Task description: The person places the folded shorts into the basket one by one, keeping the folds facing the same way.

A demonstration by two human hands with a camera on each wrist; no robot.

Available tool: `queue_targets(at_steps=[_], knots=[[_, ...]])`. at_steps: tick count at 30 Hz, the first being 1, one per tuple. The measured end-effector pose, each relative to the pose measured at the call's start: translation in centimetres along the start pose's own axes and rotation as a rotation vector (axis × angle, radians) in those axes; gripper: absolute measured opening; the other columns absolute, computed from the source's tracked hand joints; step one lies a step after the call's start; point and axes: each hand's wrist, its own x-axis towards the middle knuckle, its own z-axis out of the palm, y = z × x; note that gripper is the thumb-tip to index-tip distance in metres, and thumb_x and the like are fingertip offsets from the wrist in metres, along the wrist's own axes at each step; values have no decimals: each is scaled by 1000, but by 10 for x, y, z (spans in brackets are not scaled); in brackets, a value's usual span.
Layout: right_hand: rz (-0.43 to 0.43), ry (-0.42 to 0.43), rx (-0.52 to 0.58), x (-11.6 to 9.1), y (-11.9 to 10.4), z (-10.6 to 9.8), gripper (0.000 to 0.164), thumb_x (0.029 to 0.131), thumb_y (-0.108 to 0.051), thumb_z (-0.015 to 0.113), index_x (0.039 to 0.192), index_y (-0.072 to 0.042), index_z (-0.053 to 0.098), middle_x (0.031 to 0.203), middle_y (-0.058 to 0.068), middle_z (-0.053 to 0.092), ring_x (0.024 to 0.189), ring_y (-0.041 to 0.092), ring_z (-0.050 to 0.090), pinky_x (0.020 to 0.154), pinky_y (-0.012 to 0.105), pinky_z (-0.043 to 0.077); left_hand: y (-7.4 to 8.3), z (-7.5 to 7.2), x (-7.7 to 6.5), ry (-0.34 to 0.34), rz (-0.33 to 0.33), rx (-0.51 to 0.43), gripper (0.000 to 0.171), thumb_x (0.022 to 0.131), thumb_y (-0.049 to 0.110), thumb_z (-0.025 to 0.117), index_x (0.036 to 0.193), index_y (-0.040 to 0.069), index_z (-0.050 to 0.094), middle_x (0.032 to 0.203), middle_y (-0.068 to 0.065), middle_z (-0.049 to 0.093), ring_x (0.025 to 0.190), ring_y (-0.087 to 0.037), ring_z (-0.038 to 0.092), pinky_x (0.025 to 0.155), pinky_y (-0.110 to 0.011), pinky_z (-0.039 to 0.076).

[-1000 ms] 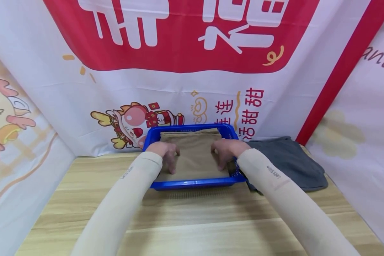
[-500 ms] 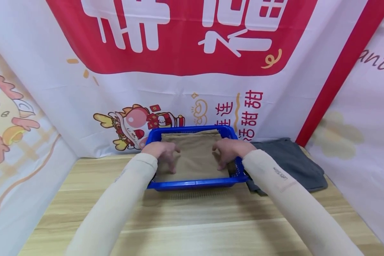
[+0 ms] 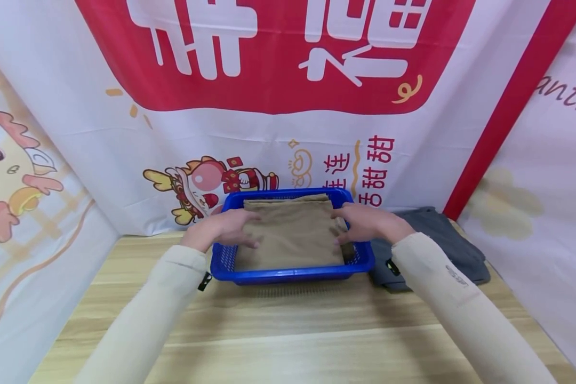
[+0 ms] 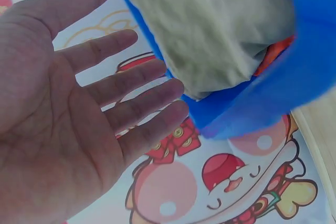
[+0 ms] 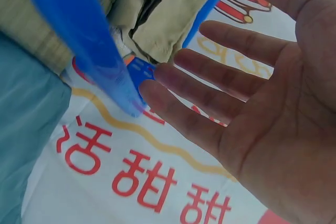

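Observation:
A folded khaki cloth [image 3: 293, 234] lies inside a blue plastic basket [image 3: 293, 276] in the head view. Over the basket's left side is my left hand [image 3: 223, 229], fingers extended and thumb spread, holding nothing. My right hand [image 3: 365, 223] hovers at the right side in the same manner. Both wrist views show the palms: the left hand [image 4: 84, 103] has straight fingers beside the cloth [image 4: 210, 30], and the right hand [image 5: 262, 93] has relaxed fingers near the blue rim [image 5: 84, 35]. A small orange patch [image 4: 275, 53] shows beneath the cloth's edge.
A dark grey folded cloth [image 3: 437, 240] lies on the wooden table [image 3: 288, 336] to the right of the basket. Behind the basket hangs a printed white and red curtain [image 3: 278, 122], with more printed sheets on both sides.
Both hands have drawn outward from the cloth, the left to the left and the right to the right, and their fingers have straightened. Basket and cloth stay in place.

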Motion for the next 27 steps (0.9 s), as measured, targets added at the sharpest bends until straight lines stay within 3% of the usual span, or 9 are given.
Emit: queue_targets(at_steps=[2,4,9,14,18,22,27], knots=[[10,11,4,-7,3,2,70,93,-40,74,150,-8,49,156,22,39,143,40,37,113,58,34,-3,2,-7,32,0,8,72,93,42,74,152,13,47,152,-16,48,144,-41,36,117,-69,7],[18,23,21,-15,6,3,70,93,-40,74,150,-8,49,157,24,36,145,42,33,113,60,32,-7,7,-15,60,-4,1,72,93,41,74,152,10,47,151,-18,48,143,-43,36,116,-68,15],[13,73,31,-32,15,7,70,92,-42,75,147,-5,52,152,24,43,139,41,42,110,59,37,-16,19,-34,143,2,-22,71,93,40,74,150,5,48,149,-23,48,140,-45,40,109,-63,36],[18,107,7,-45,20,11,71,90,-46,75,144,-5,55,151,24,45,137,43,44,109,61,37,-26,33,-49,265,10,-48,68,94,37,74,146,1,51,152,-28,42,140,-48,38,111,-63,34],[43,113,20,-56,24,14,71,90,-45,76,144,-5,55,152,24,45,139,45,40,109,64,35,-32,43,-57,344,-22,-59,67,94,37,72,145,-1,51,152,-30,41,139,-49,39,109,-65,35],[69,120,39,-67,31,19,71,90,-44,76,144,-4,54,149,23,48,136,45,43,107,65,37,-37,53,-60,409,-86,-75,70,95,40,70,146,-3,48,146,-29,49,134,-48,44,106,-65,38],[92,139,62,-78,40,26,72,89,-45,77,144,-3,55,145,24,51,132,45,48,104,65,40,-43,69,-60,467,-212,-200,74,98,44,65,147,-7,44,140,-31,53,126,-48,52,98,-65,45]])
